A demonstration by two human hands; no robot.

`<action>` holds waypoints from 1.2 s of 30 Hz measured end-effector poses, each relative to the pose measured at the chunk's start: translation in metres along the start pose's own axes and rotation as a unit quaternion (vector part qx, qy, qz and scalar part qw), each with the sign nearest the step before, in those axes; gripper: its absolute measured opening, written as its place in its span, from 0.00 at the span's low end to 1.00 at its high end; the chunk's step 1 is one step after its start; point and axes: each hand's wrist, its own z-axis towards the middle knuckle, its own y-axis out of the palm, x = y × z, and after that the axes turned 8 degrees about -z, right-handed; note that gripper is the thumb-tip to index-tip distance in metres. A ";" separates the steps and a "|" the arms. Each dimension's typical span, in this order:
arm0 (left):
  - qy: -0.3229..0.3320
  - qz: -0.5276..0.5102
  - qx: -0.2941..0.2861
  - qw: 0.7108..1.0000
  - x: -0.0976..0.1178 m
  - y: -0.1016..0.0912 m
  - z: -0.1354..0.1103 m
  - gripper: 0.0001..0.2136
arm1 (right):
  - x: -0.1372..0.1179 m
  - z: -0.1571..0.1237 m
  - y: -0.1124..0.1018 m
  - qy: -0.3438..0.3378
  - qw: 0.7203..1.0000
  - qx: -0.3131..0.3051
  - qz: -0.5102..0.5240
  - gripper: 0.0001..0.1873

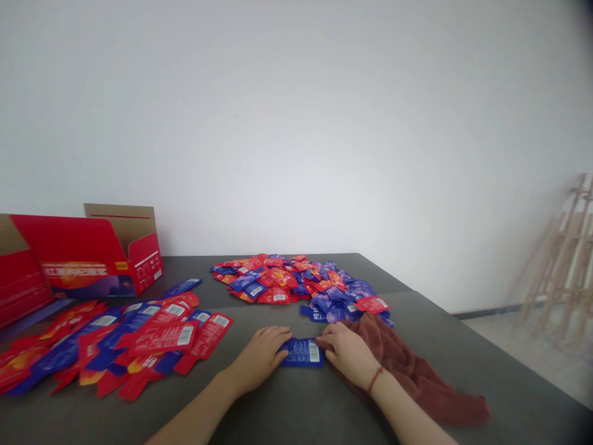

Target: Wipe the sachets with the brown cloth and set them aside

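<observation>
A blue sachet (301, 352) lies flat on the dark table, its printed back with a white barcode facing up. My left hand (260, 358) pinches or presses its left edge between curled fingers and thumb. At the sachet's right end is my right hand (349, 353), closed on a bunched corner of a reddish-brown cloth (417, 377). The rest of that cloth trails to the right under and past my wrist. A large pile of red and blue sachets (278, 281) sits beyond my hands. More sachets (157, 337) are spread on the left.
An open red cardboard box (88, 247) stands at the far left of the table (463, 346), behind the spread sachets. The white wall (296, 123) rises behind the table. Wooden easels (563, 266) lean at the far right, past the table's right edge.
</observation>
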 end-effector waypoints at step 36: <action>-0.012 -0.044 -0.006 0.999 0.030 -0.006 -0.001 0.21 | -0.005 0.001 0.011 0.040 0.996 0.031 0.072 0.10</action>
